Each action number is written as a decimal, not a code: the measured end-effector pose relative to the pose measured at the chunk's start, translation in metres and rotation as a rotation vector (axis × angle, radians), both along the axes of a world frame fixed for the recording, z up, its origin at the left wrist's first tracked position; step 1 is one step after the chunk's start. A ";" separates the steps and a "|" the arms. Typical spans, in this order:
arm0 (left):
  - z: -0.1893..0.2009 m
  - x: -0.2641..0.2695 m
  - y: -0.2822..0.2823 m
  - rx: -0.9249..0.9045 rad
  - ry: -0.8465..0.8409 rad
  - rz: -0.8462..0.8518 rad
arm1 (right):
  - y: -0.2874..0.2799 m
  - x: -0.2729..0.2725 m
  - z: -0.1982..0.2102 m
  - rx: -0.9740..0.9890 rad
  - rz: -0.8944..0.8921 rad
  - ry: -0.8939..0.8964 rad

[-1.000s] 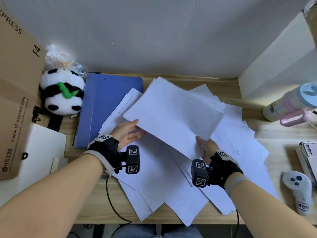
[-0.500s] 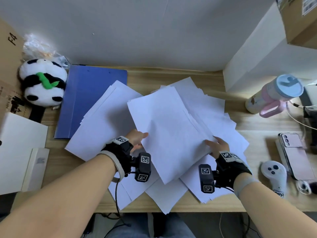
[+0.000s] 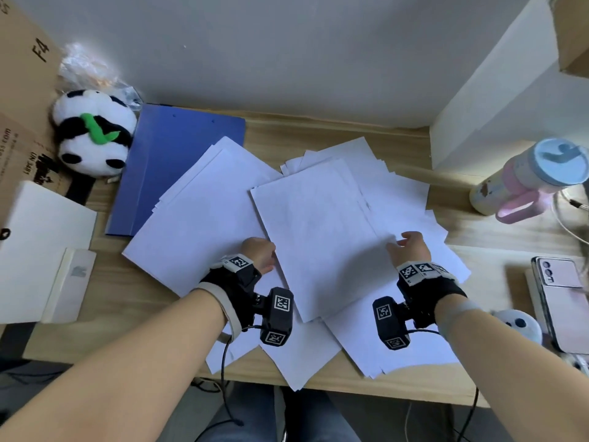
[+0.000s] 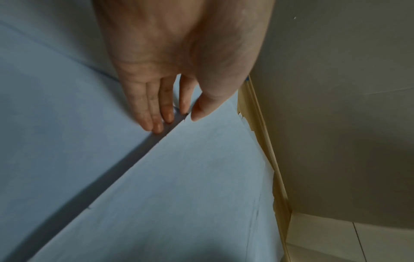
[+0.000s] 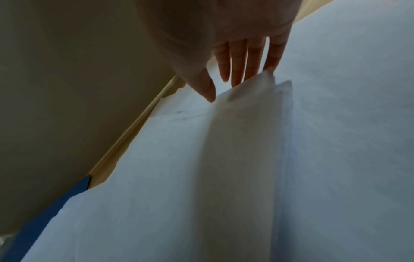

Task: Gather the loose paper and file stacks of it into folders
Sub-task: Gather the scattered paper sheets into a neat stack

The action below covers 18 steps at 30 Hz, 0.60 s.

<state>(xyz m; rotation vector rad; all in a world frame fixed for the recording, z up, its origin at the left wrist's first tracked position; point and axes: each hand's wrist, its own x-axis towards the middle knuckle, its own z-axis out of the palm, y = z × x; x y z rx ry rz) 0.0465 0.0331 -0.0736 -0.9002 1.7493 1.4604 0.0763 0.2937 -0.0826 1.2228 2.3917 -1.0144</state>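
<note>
Paper stack (image 3: 314, 237), long axis running away, slightly left-tilted, between both hands

— What does your right wrist camera give you?

— Your right hand (image 5: 226, 31) from behind, fingers (image 5: 238, 65) straight and slightly spread, tips down at the lifted corner of a white paper sheet (image 5: 244, 141). Your thumb tip touches that sheet's edge on the left.

— And under it?

— More loose white paper sheets (image 5: 347, 124), lying flat and overlapping. A dark blue flat folder (image 5: 44, 216) pokes out at lower left, and a strip of pale wooden desk edge (image 5: 134, 131) runs along a grey wall (image 5: 67, 79).
</note>
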 end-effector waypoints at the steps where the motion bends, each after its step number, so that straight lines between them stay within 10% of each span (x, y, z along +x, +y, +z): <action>1: -0.001 0.002 -0.001 0.001 -0.014 -0.001 | -0.003 -0.004 0.001 -0.022 0.024 -0.020; 7: 0.002 0.006 -0.005 0.045 -0.087 -0.028 | -0.010 -0.012 0.011 -0.223 0.255 -0.294; 18: 0.005 0.020 -0.014 0.186 -0.044 -0.006 | -0.019 0.042 0.020 -0.389 0.083 0.005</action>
